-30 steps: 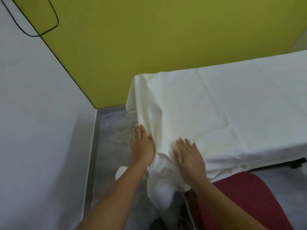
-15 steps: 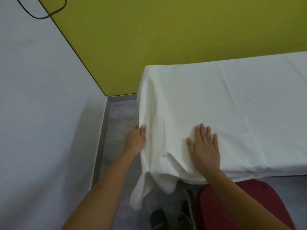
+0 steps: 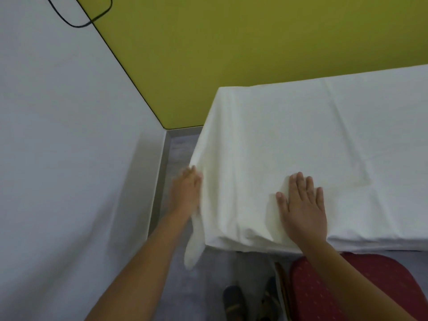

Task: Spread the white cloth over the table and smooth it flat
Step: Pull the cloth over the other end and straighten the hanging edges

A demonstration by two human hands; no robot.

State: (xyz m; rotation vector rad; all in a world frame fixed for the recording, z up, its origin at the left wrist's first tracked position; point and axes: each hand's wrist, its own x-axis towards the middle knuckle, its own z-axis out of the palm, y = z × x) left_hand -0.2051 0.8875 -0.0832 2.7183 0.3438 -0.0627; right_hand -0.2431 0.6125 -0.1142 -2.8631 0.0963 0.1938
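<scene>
The white cloth point(image 3: 289, 140) covers the table top and hangs over its left end and near edge. The table itself is hidden under it. My right hand point(image 3: 303, 209) lies flat, fingers straight, pressing the cloth near the table's near-left corner. My left hand point(image 3: 186, 191) presses with straight fingers against the cloth hanging down the left end. A loose corner of the cloth droops below that hand toward the floor. Faint creases run across the top.
A white wall point(image 3: 69, 158) stands close on the left, leaving a narrow strip of grey floor point(image 3: 178, 147). A yellow-green wall point(image 3: 254, 42) is behind the table. A red chair seat point(image 3: 324, 288) sits at the near edge under my right arm. Shoes point(image 3: 234, 302) show below.
My right hand has slid right and forward over the top near the corner. My left hand stays on the hanging side. The bunched folds at the corner have flattened out.
</scene>
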